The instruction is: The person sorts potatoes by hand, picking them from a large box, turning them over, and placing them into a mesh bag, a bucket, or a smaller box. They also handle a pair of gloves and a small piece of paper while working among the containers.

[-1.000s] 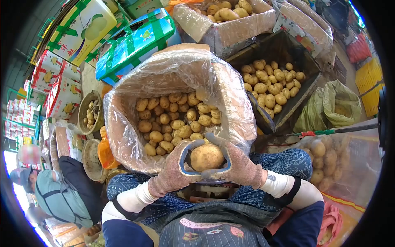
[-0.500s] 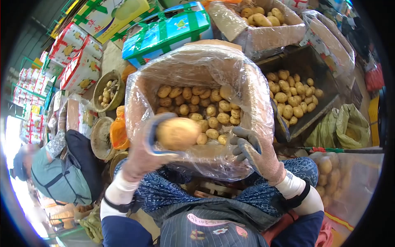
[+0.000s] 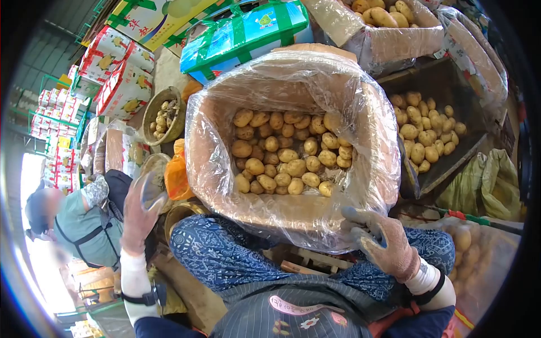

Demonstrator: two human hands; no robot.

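A large cardboard box (image 3: 270, 211) lined with clear plastic stands before my knees. Many potatoes (image 3: 296, 168) lie across its bottom. My left hand (image 3: 142, 211), in a brown and grey work glove, is out to the left beside a round basket (image 3: 155, 169); its thumb and fingers are apart and I see nothing held. My right hand (image 3: 384, 241), gloved the same way, hovers by the box's near right corner with its fingers spread and nothing in them.
To the right sits a dark bin (image 3: 451, 169) with more potatoes. Behind are a blue carton (image 3: 253, 34) and an open box of potatoes (image 3: 400, 42). An orange bag (image 3: 178, 174) and a basket of small potatoes (image 3: 163, 115) stand left. A co-worker (image 3: 90, 219) sits farther left.
My left hand has moved from over the box out to the left, and the large potato it held is no longer in it. My right hand has shifted slightly down and right.
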